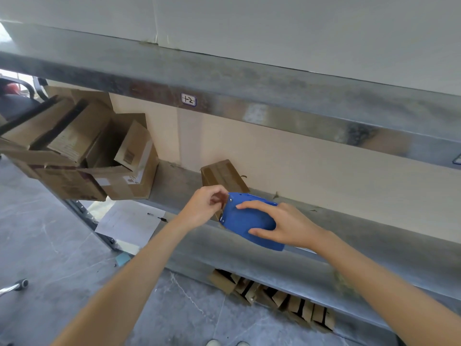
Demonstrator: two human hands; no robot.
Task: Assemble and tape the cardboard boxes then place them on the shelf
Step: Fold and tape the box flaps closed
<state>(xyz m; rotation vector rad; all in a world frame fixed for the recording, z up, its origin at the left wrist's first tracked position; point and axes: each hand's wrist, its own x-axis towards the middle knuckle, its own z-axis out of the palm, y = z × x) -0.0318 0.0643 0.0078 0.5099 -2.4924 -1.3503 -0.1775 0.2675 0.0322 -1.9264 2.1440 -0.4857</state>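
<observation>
- The metal shelf point(361, 228) is dull grey steel, scuffed and blotched. Its middle level holds very little finished work, so I judge the task to be at an early stage.
- At the shelf's left end a heap of large cardboard boxes point(82, 156) sits with flaps open and sagging, the corrugated board creased and untaped.
- Under the lowest beam, flattened cardboard blanks point(272, 295) stand on edge in a row, apparently still to be assembled.
- One small box point(222, 174) rests on the middle level near the back wall. It is squared up, with a glossy brown strip along its top, so that one looks done and placed.
- The blue tape dispenser point(247, 221), smooth hard plastic with rounded corners, is held over the shelf's front edge, just in front of the small box.
- The right hand point(287, 226) grips the dispenser's body, fingers on its flat side and thumb beneath.
- The left hand point(207, 204) is curled at the dispenser's mouth, pinching what is probably the tape end point(219, 200), though it is too small to be sure.
</observation>
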